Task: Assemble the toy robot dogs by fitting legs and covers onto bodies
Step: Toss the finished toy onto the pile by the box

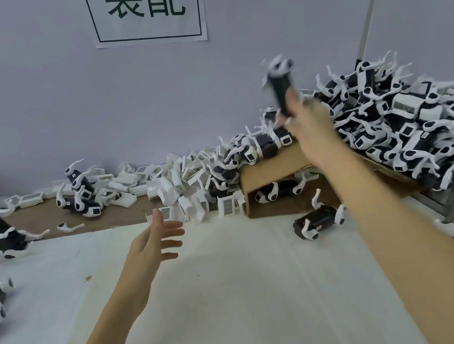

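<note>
Black toy dog [281,89] sat gripped in our raised right hand [310,123], our left hand [154,242] hovering open-fingered over the counter [235,286].

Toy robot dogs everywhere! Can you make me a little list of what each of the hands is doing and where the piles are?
right hand: lifted, gripping a blurred toy dog
left hand: fingers spread, holding nothing
big dog pile: at right
white covers: heaped along the wall
cardboard box: tipped, under the pile's edge
</note>
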A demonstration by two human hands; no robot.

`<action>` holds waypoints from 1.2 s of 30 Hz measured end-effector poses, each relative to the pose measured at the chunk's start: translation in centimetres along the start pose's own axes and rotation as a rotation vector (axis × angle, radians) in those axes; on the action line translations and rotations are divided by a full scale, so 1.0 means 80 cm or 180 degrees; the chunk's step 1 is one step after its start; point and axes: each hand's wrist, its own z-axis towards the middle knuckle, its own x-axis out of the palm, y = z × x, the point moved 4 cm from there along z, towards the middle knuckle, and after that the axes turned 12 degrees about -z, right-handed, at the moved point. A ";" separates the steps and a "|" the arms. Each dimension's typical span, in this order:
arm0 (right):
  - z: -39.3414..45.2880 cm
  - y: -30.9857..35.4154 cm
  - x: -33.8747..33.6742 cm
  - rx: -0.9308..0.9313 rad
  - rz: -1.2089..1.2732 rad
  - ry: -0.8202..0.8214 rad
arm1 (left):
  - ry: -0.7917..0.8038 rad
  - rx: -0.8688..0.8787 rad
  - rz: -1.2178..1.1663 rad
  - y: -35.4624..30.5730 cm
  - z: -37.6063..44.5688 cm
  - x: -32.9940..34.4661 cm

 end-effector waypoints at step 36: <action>-0.227 -0.102 0.165 -0.0381 -0.0245 0.1483 | -0.2431 -0.0446 0.4323 -0.003 0.007 -0.191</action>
